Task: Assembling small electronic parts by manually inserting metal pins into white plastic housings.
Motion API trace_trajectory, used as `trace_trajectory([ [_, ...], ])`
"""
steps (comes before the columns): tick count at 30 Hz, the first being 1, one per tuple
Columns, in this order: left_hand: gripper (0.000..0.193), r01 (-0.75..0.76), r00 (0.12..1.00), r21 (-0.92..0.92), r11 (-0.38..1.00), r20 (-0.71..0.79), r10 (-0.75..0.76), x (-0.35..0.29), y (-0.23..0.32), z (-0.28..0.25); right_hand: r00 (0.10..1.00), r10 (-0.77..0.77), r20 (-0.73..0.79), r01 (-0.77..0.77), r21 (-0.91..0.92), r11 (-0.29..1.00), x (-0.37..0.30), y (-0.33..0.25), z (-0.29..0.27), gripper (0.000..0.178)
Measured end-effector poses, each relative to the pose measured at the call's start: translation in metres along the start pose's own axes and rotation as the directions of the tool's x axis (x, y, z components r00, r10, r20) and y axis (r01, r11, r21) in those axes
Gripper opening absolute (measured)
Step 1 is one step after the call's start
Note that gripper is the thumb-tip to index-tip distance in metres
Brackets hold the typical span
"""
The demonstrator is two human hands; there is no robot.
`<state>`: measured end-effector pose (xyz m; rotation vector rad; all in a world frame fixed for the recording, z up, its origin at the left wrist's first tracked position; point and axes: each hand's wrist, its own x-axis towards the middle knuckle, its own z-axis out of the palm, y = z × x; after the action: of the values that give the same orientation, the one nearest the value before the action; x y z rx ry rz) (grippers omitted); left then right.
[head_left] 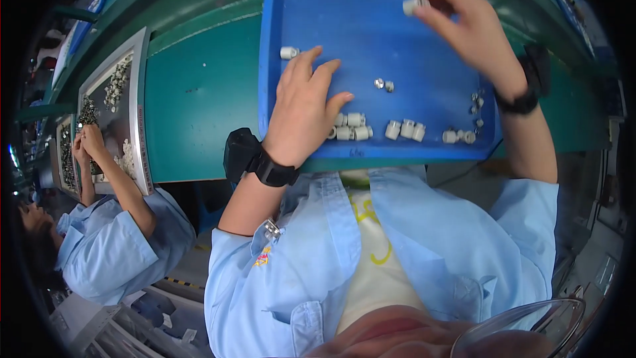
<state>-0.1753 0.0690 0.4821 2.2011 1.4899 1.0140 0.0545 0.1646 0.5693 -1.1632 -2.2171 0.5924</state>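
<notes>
A blue plastic tray lies before me on the green table. Near its far right corner my right hand pinches a small white cylindrical part between thumb and fingers. Over the left side of the tray my left hand is spread, fingers apart, holding nothing. Just beyond its fingertips lies a single white cylinder. Beside its thumb sits a cluster of white cylinders, partly hidden by the hand. Farther right along the near side are more white cylinders.
Two small shiny metal pieces lie mid-tray; further small pieces and parts are at its right end. To the left, a co-worker's hands work over a metal-framed tray of small parts. A green rail runs behind.
</notes>
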Motion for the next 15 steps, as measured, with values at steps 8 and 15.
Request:
trace_trajectory([
  [8, 0.024, -0.02, 0.999, 0.407, 0.913, -0.031, 0.035, 0.025, -0.038, -0.035, 0.987, 0.157, 0.019, -0.112, -0.616, 0.78, 0.227, 0.155, -0.007, 0.038],
  [15, 0.018, 0.115, 0.993, 0.146, 0.983, -0.017, -0.114, 0.028, -0.053, -0.051, 0.902, 0.39, -0.186, -0.417, -0.61, 0.674, 0.286, 0.201, 0.02, 0.051],
])
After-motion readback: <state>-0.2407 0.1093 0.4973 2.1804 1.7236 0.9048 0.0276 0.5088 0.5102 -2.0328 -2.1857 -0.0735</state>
